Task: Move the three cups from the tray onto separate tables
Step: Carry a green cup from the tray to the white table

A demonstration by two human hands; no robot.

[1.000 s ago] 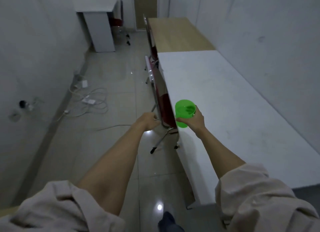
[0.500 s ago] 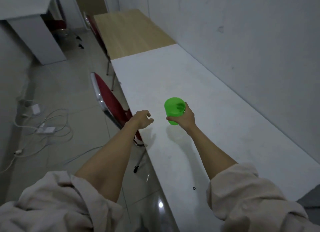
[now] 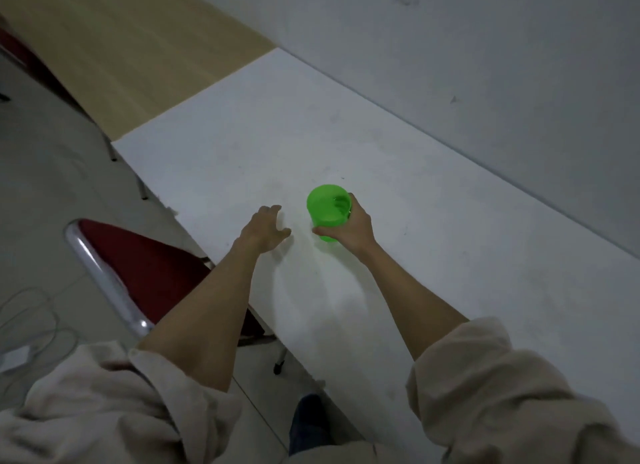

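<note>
A bright green plastic cup (image 3: 325,209) stands upright over the white table (image 3: 433,228), at or just above its surface; I cannot tell whether it touches. My right hand (image 3: 349,226) is wrapped around the cup's right side. My left hand (image 3: 265,230) hovers just left of the cup with its fingers spread and holds nothing. No tray and no other cups are in view.
A wooden-topped table (image 3: 131,48) adjoins the white one at the far end. A red chair with a chrome frame (image 3: 138,266) is tucked at the table's left edge. The wall (image 3: 485,48) runs along the right. Cables (image 3: 31,325) lie on the floor at left.
Both hands have moved from beside the table's edge to above its top, carrying the cup further in. The view has turned toward the table.
</note>
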